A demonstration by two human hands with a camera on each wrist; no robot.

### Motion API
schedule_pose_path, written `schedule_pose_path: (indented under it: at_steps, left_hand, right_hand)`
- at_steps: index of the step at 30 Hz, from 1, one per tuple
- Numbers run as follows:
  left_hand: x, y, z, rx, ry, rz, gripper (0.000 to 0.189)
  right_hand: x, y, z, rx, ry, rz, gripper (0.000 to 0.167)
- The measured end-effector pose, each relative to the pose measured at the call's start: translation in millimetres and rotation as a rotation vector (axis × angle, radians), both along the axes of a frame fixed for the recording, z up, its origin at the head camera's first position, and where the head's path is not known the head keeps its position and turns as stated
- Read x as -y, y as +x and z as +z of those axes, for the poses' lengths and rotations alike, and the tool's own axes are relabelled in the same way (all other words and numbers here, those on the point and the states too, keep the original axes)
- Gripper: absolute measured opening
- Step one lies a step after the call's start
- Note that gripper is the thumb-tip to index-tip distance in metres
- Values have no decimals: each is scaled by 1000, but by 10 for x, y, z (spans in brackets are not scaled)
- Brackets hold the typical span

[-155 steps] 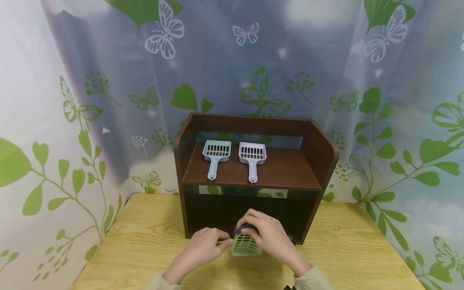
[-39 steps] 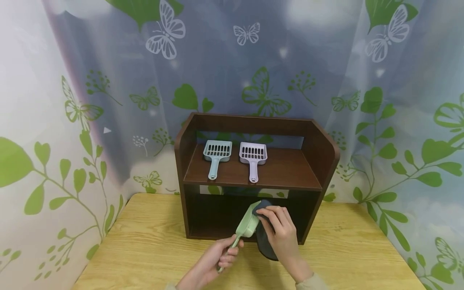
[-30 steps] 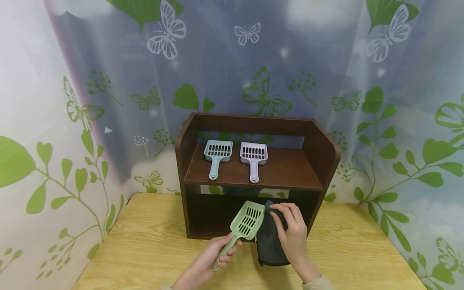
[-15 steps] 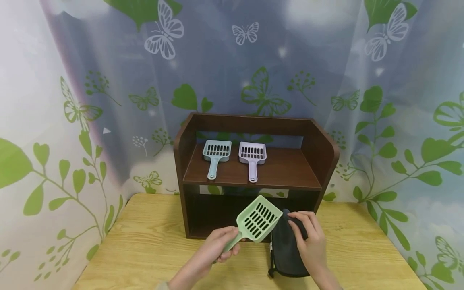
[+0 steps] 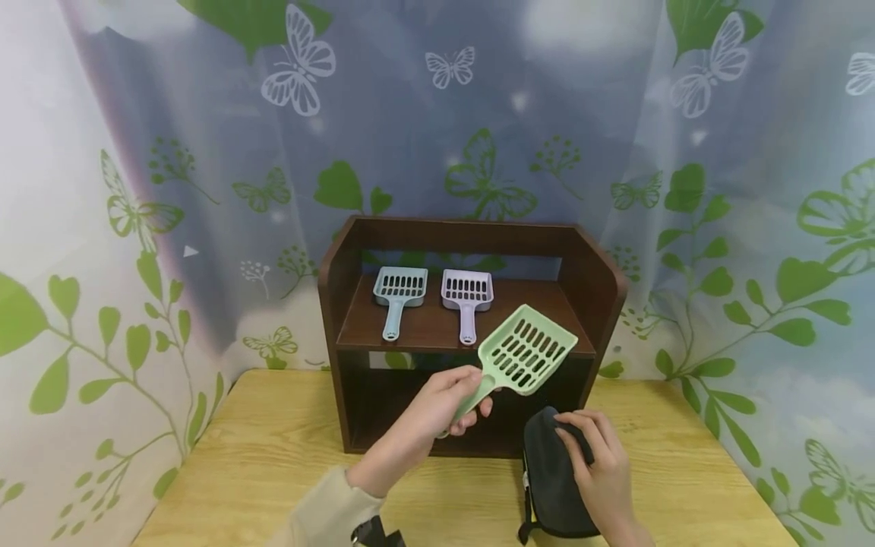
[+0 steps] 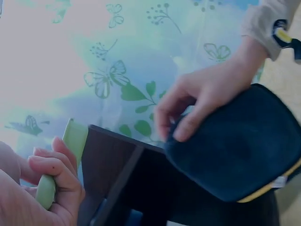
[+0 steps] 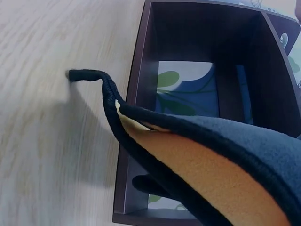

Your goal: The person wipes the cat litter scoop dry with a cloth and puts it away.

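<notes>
My left hand [image 5: 432, 410] grips the handle of a pale green slotted litter scoop [image 5: 501, 378], raised in front of the shelf's right half. Its slotted pan points up and right; in the left wrist view my fingers wrap round the handle [image 6: 45, 190]. My right hand [image 5: 604, 471] pinches the top corner of a dark navy fabric pouch [image 5: 552, 475], low at the shelf's right front. The left wrist view shows the pouch's rounded face [image 6: 240, 141]. In the right wrist view its edge gapes, showing an orange lining [image 7: 202, 165] and a dark strap.
A dark brown two-tier shelf [image 5: 506, 305] stands on the wood-grain table [image 5: 280, 433]. On its upper board lie a light blue litter scoop [image 5: 395, 310] and a lilac one [image 5: 468, 317]. A curtain [image 5: 410, 114] printed with leaves and butterflies hangs behind.
Both hands were close together, scoop against the pouch. The scoop has come away, turned slotted pan up, and risen up and right; the pouch has shifted right in the right hand.
</notes>
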State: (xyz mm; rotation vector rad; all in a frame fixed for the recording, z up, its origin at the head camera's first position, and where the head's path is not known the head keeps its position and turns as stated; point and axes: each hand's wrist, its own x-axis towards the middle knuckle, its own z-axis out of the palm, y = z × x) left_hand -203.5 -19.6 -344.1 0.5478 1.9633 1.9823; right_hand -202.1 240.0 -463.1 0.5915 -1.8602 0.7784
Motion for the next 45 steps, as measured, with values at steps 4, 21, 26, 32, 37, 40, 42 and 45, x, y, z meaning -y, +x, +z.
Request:
schedule_pose_path:
  at_steps: [4, 21, 26, 32, 37, 40, 42, 45]
  left_hand:
    - [-148, -147, 166, -1, 40, -9, 36]
    - [-844, -791, 538, 293, 298, 24, 37]
    - [-997, -934, 533, 302, 303, 109, 37]
    - [-1104, -1073, 481, 310, 295, 148, 36]
    - [-1131, -1137, 432, 327, 281, 154, 36]
    - [-1125, -1149, 430, 318, 241, 125, 37]
    - [-1113, -1147, 440, 300, 195, 90, 38]
    - [-1102, -1136, 464, 265, 126, 53, 39]
  right_hand:
    - [-48, 24, -12, 3, 7, -12, 37]
    - [-113, 138, -55, 42, 32, -21, 28]
    - [-134, 157, -59, 56, 27, -11, 23]
    - [-148, 176, -61, 74, 26, -18, 12]
    - [-145, 191, -64, 84, 24, -24, 25]
    - [-144, 190, -62, 83, 23, -20, 29]
    - [-144, 189, -61, 84, 22, -20, 29]
    - [-139, 187, -48, 89, 16, -20, 32]
